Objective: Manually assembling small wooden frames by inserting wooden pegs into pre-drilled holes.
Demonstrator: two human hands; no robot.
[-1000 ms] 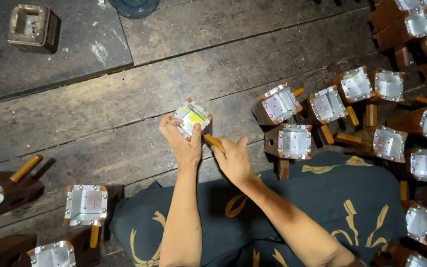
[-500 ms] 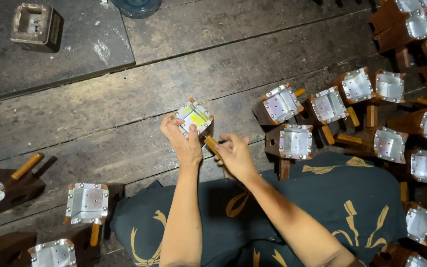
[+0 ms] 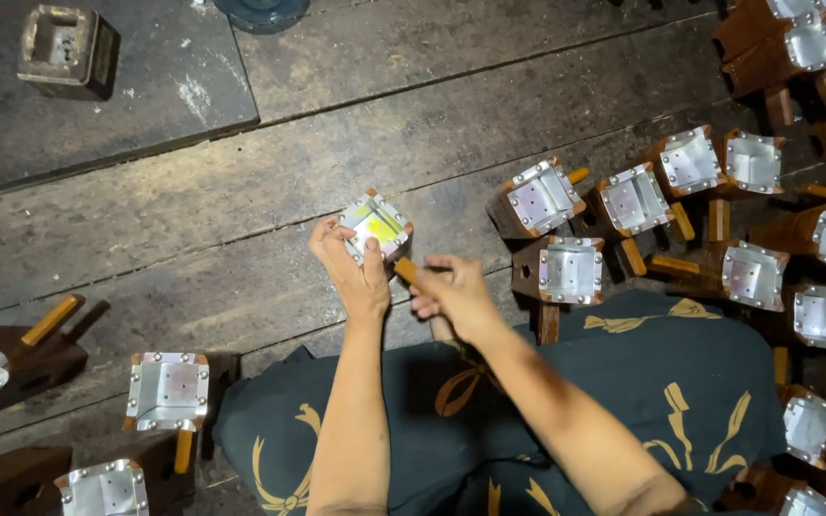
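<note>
The small wooden box (image 3: 376, 225) with metal-lined square opening is tilted, yellowish inside, its wooden handle (image 3: 405, 270) pointing toward five o'clock, above the plank floor.

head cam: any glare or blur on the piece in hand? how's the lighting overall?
Head view: the metal-lined wooden box in the left hand glares bright yellow-white, washing out its inside. The right hand on its wooden handle is slightly soft. The plank floor is dim, darker towards the corners; the boxes at right reflect milder sheen, with short shadows.
</note>
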